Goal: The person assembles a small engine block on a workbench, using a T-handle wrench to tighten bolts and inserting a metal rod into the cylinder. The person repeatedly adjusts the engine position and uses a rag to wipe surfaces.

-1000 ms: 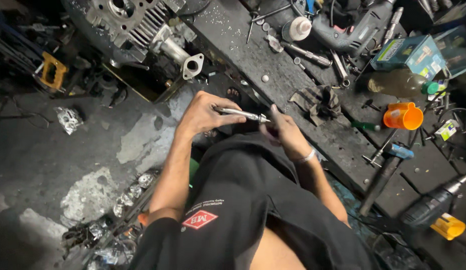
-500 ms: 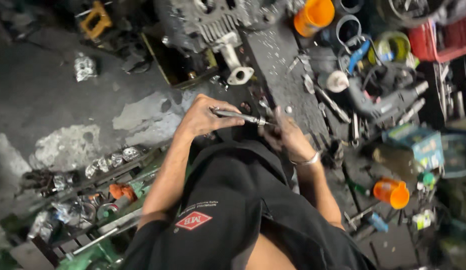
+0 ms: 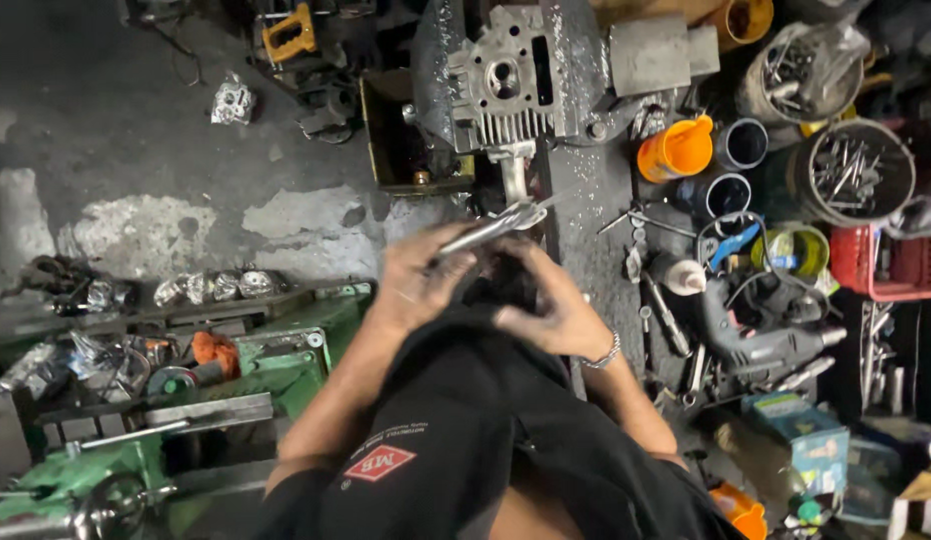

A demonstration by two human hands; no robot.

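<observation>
Tool [image 3: 491, 228] now tilted, seemingly in left hand [image 3: 421, 280].

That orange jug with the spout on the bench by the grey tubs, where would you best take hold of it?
The orange jug stands upright, mouth up, with dark tubs close on its right and the finned engine part to its left. Probably best taken around its upper body from above or from the near side, where the bench is barest. Whether it has a handle I cannot tell.
</observation>
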